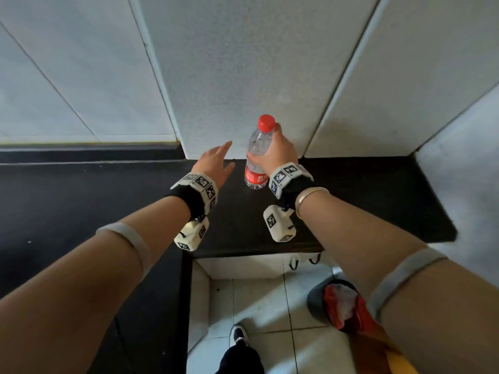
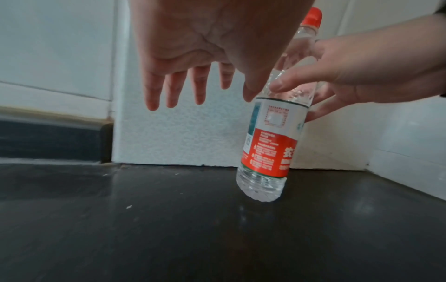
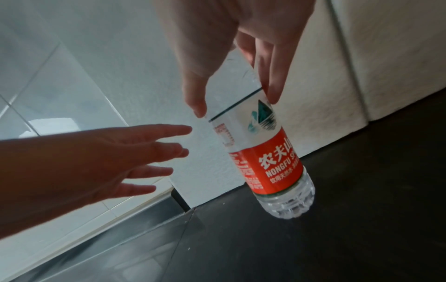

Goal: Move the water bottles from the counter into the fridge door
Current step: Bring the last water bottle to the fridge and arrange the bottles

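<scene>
A clear water bottle (image 1: 258, 155) with a red cap and red-and-white label is near the back of the black counter (image 1: 364, 201). My right hand (image 1: 275, 153) grips its upper body, thumb on one side and fingers on the other. In the left wrist view the bottle (image 2: 270, 145) leans slightly and its base looks just off the counter top. The right wrist view shows the label (image 3: 265, 158) below my fingers (image 3: 277, 84). My left hand (image 1: 216, 160) hovers just left of the bottle with straight, spread fingers (image 2: 173, 91), holding nothing.
White tiled walls (image 1: 243, 63) form a corner behind the counter. The counter's front edge drops to a tiled floor (image 1: 270, 306). A dark bin with a red bag (image 1: 343, 303) stands below on the right. My shoe (image 1: 239, 334) is on the floor.
</scene>
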`<state>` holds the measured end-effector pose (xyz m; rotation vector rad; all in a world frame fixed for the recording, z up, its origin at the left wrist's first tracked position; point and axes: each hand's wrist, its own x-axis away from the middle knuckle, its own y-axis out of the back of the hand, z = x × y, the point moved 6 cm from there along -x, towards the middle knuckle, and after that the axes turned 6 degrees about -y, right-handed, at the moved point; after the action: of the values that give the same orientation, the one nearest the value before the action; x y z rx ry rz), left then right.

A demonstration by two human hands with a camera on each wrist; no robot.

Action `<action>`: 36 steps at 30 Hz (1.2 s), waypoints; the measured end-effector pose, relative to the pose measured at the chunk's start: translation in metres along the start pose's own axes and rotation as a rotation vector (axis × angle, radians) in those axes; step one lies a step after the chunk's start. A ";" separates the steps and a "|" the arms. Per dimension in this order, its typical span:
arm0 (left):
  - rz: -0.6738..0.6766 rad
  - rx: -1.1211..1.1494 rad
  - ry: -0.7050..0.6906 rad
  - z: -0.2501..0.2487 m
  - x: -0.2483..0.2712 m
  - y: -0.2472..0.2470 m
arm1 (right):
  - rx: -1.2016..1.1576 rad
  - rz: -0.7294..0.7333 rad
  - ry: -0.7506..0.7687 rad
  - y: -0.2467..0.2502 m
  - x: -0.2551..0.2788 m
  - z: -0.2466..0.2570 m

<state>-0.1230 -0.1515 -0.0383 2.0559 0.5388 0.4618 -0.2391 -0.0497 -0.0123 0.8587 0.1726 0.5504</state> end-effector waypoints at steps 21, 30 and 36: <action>0.286 -0.093 -0.733 -0.395 0.149 -0.170 | -0.044 -0.411 -0.534 0.287 0.275 -0.261; 0.541 -0.098 -1.098 -0.538 0.293 -0.257 | -0.065 -0.653 -0.903 0.369 0.453 -0.358; 0.719 -0.118 -1.348 -0.597 0.395 -0.304 | -0.124 -0.896 -1.144 0.391 0.569 -0.384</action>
<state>-0.1622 0.6206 0.0406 1.8877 -1.0071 -0.5242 -0.0475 0.7119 0.0756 0.7674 -0.5095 -0.7857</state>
